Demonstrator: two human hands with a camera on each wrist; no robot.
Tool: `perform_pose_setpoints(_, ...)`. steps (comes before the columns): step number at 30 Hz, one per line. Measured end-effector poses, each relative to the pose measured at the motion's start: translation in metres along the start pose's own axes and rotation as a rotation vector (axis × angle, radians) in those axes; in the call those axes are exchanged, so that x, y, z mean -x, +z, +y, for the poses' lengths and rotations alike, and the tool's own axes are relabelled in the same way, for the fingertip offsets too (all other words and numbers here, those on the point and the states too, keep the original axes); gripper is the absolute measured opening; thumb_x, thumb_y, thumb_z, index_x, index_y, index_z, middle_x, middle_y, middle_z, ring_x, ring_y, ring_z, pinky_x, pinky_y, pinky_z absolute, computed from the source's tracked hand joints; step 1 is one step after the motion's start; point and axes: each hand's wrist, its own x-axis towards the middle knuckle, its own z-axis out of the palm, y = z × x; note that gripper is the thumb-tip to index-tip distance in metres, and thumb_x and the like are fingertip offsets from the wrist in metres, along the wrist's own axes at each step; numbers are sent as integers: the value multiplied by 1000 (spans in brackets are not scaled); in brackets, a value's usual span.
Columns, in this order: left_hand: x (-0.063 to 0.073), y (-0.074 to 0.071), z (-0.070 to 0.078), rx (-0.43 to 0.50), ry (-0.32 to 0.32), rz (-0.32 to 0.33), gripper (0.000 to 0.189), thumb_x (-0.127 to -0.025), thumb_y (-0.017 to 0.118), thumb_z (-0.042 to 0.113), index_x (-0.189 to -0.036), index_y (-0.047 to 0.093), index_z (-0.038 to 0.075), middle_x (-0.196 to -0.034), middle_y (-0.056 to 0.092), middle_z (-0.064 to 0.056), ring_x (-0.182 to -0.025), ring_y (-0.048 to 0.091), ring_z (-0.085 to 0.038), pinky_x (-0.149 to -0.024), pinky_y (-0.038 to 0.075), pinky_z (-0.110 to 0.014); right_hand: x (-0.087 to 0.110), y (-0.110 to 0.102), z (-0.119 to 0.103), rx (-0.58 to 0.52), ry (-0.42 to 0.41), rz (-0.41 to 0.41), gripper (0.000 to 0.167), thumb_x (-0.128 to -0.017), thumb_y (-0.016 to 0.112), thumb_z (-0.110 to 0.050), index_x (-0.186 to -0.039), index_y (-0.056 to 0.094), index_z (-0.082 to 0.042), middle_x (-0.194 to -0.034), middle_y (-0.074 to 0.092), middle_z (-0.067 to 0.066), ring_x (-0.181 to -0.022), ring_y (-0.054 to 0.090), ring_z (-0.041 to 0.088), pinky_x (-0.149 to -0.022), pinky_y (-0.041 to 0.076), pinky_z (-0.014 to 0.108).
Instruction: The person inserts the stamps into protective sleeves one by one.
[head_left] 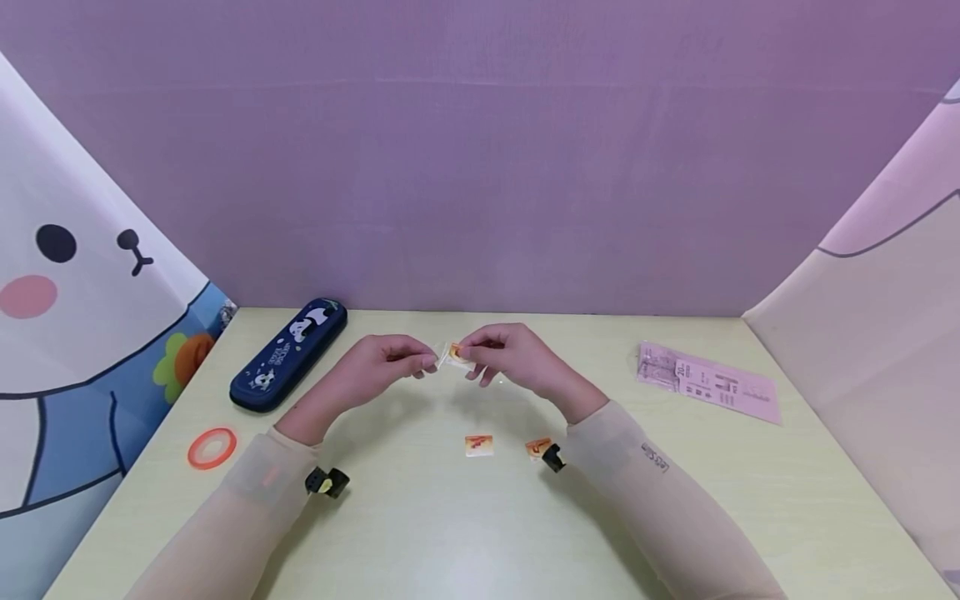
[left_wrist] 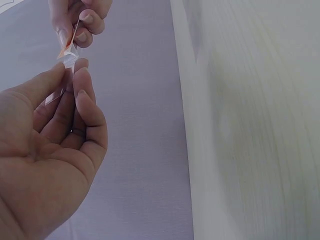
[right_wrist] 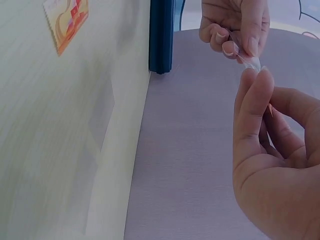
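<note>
Above the back part of the table, both hands meet at a small orange-and-white packet (head_left: 456, 353) with clear plastic film (left_wrist: 71, 56) at its side. My left hand (head_left: 382, 365) pinches the clear film between thumb and fingers. The packet's orange part is pinched by my right hand (head_left: 517, 357), whose fingers hide much of it in the right wrist view. Two similar orange-and-white packets lie flat below the hands: one packet (head_left: 479, 446) in the middle, and another packet (head_left: 537, 447) partly covered by the black wrist mount.
A dark blue pencil case (head_left: 288, 354) with a panda print lies at the back left. An orange ring (head_left: 212, 448), perhaps a tape roll, lies nearer me. At the right is a pink printed package (head_left: 708, 383) with a clear end. A purple cloth (head_left: 480, 167) hangs behind the table.
</note>
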Motion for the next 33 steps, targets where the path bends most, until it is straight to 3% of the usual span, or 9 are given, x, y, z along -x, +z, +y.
perform_pose_setpoints(5,-1,0,2,-17,23,23,24,-106,69,39,-117,78,20,-110,81,-10,-101,74,-21,-91,59,-39,1,0,-1,-16,3,7,22,-103,73,-25,-119,78,-11,-108,77,6,-90,77,21,-87,66,47)
perform_pose_setpoints(13,-1,3,3,-9,8,49,23,-104,72,37,-114,76,17,-100,77,-3,-102,70,-37,-87,56,-36,2,0,-2,-38,-4,4,23,-103,73,-26,-120,78,-11,-112,78,5,-90,77,20,-84,66,42)
perform_pose_setpoints(18,0,3,4,-6,-4,61,27,-103,71,42,-113,77,17,-102,80,-4,-104,73,-33,-90,57,-36,3,0,-3,-33,-9,12,23,-103,73,-27,-120,77,-12,-113,77,5,-91,77,20,-81,66,37)
perform_pose_setpoints(25,0,1,3,22,-8,38,31,-104,70,43,-114,79,15,-108,82,-10,-100,76,-17,-98,60,-46,5,0,-5,-31,-25,17,22,-104,73,-27,-120,77,-13,-113,77,7,-91,76,20,-79,66,37)
perform_pose_setpoints(33,-1,1,1,49,-33,4,35,-104,70,42,-120,78,12,-111,82,-9,-101,76,-16,-104,58,-55,6,1,-5,-24,-43,24,22,-103,73,-28,-120,77,-14,-117,76,11,-91,76,20,-79,66,36)
